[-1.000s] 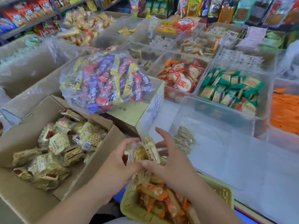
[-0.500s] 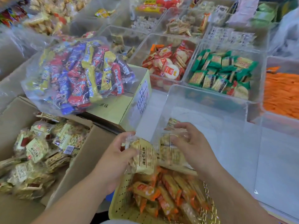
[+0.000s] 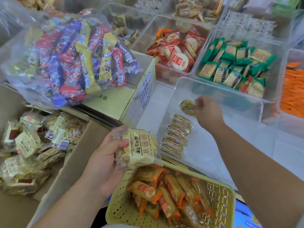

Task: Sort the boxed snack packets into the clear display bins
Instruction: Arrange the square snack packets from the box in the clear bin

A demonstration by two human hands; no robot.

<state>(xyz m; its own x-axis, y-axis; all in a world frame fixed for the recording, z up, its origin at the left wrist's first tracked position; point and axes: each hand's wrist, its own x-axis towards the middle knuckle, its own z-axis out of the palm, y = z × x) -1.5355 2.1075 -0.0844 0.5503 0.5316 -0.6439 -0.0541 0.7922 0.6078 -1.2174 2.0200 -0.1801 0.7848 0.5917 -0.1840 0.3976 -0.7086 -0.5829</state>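
My left hand [image 3: 105, 155] grips a stack of pale yellow snack packets [image 3: 138, 148] above the corner of the cardboard box [image 3: 69, 175]. More of the same packets [image 3: 28, 145] lie loose inside that box at the left. My right hand [image 3: 208, 111] reaches into the clear display bin [image 3: 218, 89] and pinches one packet [image 3: 188, 106] near the bin's back. A short row of packets [image 3: 176, 137] stands on edge along the bin's left wall.
A yellow perforated basket [image 3: 218, 199] of orange packets sits at the bottom. A big clear bag of red, blue and yellow bars [image 3: 69, 51] rests on a closed carton [image 3: 115, 102]. Bins of red [image 3: 176, 51], green [image 3: 233, 66] and orange [image 3: 292, 89] snacks lie behind.
My hands separated. The right hand carried one packet forward into the clear bin, beyond the standing row. The left hand stayed near the box with the rest of the stack.
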